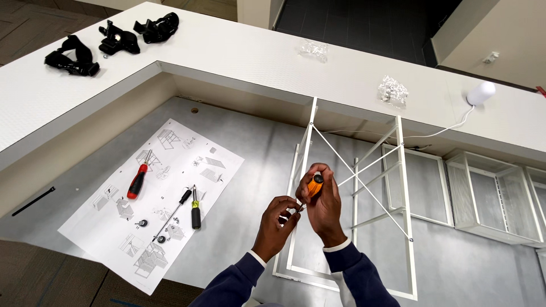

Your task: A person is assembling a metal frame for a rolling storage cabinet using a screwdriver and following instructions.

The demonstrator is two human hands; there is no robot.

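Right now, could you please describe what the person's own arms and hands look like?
Both arms wear dark navy sleeves, each with a narrow white cuff showing at the wrist. The left hand and right hand are bare: no gloves, rings or watch are visible.

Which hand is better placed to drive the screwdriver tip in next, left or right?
Probably the right hand: it is wrapped around the orange-handled screwdriver, gripping the handle. The left hand only pinches at the tip end, fingers near the blade, so it looks better suited to steadying.
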